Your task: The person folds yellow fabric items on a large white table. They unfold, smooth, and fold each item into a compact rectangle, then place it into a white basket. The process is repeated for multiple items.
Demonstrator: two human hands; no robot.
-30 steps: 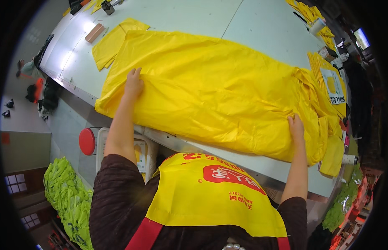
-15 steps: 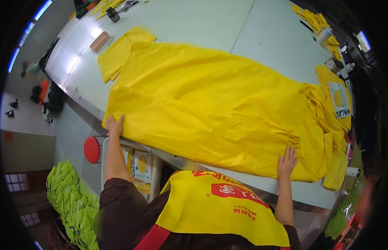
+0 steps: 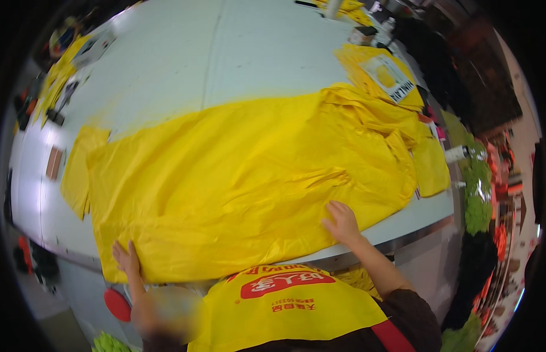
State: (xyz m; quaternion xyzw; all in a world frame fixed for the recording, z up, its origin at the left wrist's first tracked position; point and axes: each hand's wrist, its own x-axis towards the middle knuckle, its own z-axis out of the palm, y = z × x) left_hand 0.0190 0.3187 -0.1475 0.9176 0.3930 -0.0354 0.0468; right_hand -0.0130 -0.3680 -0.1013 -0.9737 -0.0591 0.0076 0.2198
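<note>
Wide way through on the far side, crowded at the right.

From where I stand, the table [image 3: 167, 70] lies open beyond the yellow fabric [image 3: 226, 182], with room to reach across. The bunched folds [image 3: 370, 114] and the yellow stack [image 3: 352, 61] behind them obstruct the right end, a brown block [image 3: 53, 162] sits at the left, and a narrow bare strip [image 3: 396, 218] runs along the near right edge.

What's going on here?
A person in a yellow apron has a large yellow fabric spread across a pale table. The open left hand rests on its near left corner; the open right hand is over the near side, whether pressing or not is unclear. The fabric lies fairly flat at left and bunched at right.
</note>
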